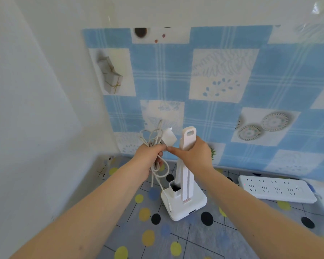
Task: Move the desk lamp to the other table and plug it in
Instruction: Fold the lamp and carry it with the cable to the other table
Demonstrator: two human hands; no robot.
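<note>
Gripping folded desk lamp (185, 165) upright, right hand (192, 153); left hand (150, 156) clutching bundled cord (153, 139).

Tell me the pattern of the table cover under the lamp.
Grey table cover with black lines and yellow, black and blue dots, per the head view.

A blue checked wall covering (223, 75) rises behind a dotted grey tablecloth (195, 238).

One desk lamp (184, 176), one bundled cord (153, 146), one plug (169, 137), one power strip (275, 189), two hands.
</note>
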